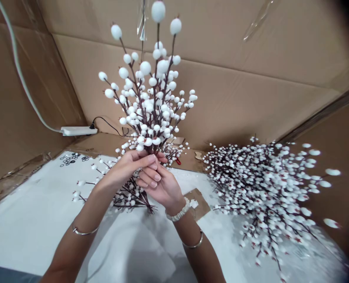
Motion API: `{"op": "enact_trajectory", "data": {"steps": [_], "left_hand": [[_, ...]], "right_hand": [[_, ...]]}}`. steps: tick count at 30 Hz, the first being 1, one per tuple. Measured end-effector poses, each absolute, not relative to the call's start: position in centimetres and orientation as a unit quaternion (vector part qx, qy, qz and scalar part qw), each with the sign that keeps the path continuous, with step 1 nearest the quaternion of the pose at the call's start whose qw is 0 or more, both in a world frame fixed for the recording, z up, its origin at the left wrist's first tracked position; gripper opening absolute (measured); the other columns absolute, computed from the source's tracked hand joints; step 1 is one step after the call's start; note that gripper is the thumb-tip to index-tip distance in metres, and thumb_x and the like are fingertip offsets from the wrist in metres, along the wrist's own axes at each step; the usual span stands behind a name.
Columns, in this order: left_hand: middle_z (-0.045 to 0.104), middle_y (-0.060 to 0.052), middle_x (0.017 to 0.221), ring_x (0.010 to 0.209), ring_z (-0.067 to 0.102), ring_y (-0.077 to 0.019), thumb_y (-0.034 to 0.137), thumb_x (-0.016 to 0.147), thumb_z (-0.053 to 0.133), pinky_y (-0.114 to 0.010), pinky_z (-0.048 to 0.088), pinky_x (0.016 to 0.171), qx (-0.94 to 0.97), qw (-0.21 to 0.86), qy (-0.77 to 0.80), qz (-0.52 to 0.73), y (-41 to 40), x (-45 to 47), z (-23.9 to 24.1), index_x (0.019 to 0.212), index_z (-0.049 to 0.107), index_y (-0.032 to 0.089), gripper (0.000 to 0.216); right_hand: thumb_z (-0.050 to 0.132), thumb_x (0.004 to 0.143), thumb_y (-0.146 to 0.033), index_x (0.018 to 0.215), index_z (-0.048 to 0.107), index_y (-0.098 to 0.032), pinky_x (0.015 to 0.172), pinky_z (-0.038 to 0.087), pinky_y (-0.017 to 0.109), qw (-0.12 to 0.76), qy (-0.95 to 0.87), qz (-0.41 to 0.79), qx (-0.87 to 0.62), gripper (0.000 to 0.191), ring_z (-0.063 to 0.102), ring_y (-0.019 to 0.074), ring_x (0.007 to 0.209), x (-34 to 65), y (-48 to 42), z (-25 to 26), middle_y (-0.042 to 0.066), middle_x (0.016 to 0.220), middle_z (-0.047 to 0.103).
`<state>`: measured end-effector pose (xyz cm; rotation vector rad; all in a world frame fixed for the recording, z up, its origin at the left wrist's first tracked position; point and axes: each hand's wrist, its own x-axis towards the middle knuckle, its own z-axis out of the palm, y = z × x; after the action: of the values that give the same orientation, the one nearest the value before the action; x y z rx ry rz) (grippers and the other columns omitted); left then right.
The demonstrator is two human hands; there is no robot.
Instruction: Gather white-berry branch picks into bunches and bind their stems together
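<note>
Both my hands grip the stems of an upright bunch of artificial white berry sprays with dark brown stems. My left hand wraps around the stems from the left. My right hand closes just below and beside it, with the fingers overlapping. Under my hands, a smaller bundle of the same sprays lies on a white sheet. A large heap of berry sprays spreads out to the right, apart from both hands.
Cardboard walls surround the work surface. A white power strip with a pale cable sits at the back left, near a cluster of small black rings. A cardboard scrap lies by my right wrist.
</note>
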<state>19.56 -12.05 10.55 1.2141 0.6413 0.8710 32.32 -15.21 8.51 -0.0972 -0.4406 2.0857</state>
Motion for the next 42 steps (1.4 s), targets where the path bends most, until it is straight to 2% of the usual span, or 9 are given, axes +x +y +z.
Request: {"op": "enact_trajectory", "data": {"steps": [7,12,15,20,27,31,35,38,42], "left_hand": [[0.075,-0.008,0.092,0.080,0.072,-0.0156,0.036,0.083,0.074,-0.020,0.059,0.068,0.577,0.686,0.282,0.342,-13.3,19.3,11.8,0.118,0.069,0.016,0.040],[0.075,-0.007,0.086,0.071,0.070,-0.0137,0.039,0.080,0.077,-0.017,0.056,0.059,0.580,0.673,0.305,0.343,-13.0,19.8,11.2,0.120,0.068,0.016,0.047],[0.075,-0.009,0.090,0.080,0.071,-0.0173,0.042,0.078,0.077,-0.020,0.057,0.062,0.564,0.668,0.300,0.382,-12.3,20.0,10.5,0.111,0.073,0.015,0.043],[0.061,-0.004,0.049,0.066,0.068,-0.0201,0.050,0.076,0.077,-0.025,0.055,0.062,0.567,0.680,0.255,0.389,-11.4,20.0,9.9,0.095,0.076,0.011,0.043],[0.057,-0.003,0.045,0.057,0.064,-0.0168,0.054,0.068,0.081,-0.027,0.054,0.061,0.553,0.691,0.229,0.404,-11.2,20.1,9.8,0.061,0.067,0.014,0.042],[0.064,-0.004,0.055,0.058,0.065,-0.0148,0.051,0.069,0.082,-0.021,0.052,0.051,0.546,0.701,0.218,0.404,-11.2,20.1,9.6,0.058,0.064,0.013,0.044],[0.075,-0.009,0.086,0.052,0.060,-0.0097,0.049,0.074,0.078,-0.020,0.050,0.048,0.562,0.687,0.236,0.395,-11.2,20.1,9.6,0.083,0.072,0.011,0.040],[0.074,-0.011,0.099,0.059,0.063,-0.0110,0.048,0.078,0.075,-0.023,0.054,0.057,0.577,0.670,0.251,0.394,-11.5,19.9,9.9,0.097,0.072,0.010,0.042],[0.072,-0.011,0.107,0.094,0.067,-0.0202,0.044,0.081,0.073,-0.029,0.054,0.081,0.623,0.586,0.292,0.429,-12.5,19.1,10.8,0.110,0.068,0.012,0.043]], "right_hand": [[0.014,0.106,-0.025,0.065,0.047,-0.016,0.051,0.037,0.018,0.481,-0.164,0.861,-0.032,0.053,0.021,0.0078,0.041,32.9,-15.7,9.0,-0.009,0.047,0.024],[0.025,0.104,-0.022,0.064,0.046,-0.016,0.049,0.033,0.016,0.538,-0.220,0.807,-0.105,0.047,0.025,0.0078,0.043,32.6,-15.4,8.6,-0.007,0.049,0.028],[0.036,0.102,-0.022,0.067,0.048,-0.017,0.050,0.033,0.016,0.573,-0.258,0.764,-0.149,0.037,0.029,0.0082,0.046,32.2,-15.3,8.2,-0.005,0.051,0.034],[0.045,0.099,-0.025,0.068,0.051,-0.016,0.049,0.032,0.016,0.574,-0.307,0.739,-0.174,0.033,0.032,0.0078,0.048,31.7,-15.7,8.1,-0.004,0.053,0.037],[0.054,0.096,-0.029,0.069,0.054,-0.016,0.050,0.035,0.017,0.584,-0.327,0.720,-0.183,0.030,0.037,0.0078,0.050,31.5,-15.9,8.1,-0.003,0.056,0.042],[0.050,0.097,-0.025,0.067,0.053,-0.016,0.049,0.034,0.016,0.594,-0.326,0.716,-0.168,0.031,0.035,0.0074,0.048,31.3,-15.8,8.0,-0.004,0.054,0.040],[0.047,0.099,-0.023,0.067,0.051,-0.017,0.050,0.034,0.016,0.603,-0.294,0.716,-0.195,0.032,0.031,0.0078,0.049,31.2,-15.7,7.9,-0.004,0.055,0.036],[0.047,0.099,-0.023,0.068,0.050,-0.017,0.049,0.033,0.017,0.607,-0.279,0.716,-0.201,0.032,0.028,0.0083,0.049,31.5,-15.5,8.0,-0.005,0.057,0.032],[0.040,0.102,-0.025,0.067,0.050,-0.017,0.050,0.034,0.017,0.619,-0.286,0.699,-0.217,0.037,0.027,0.0089,0.050,32.5,-15.4,8.5,-0.005,0.057,0.029]]}}
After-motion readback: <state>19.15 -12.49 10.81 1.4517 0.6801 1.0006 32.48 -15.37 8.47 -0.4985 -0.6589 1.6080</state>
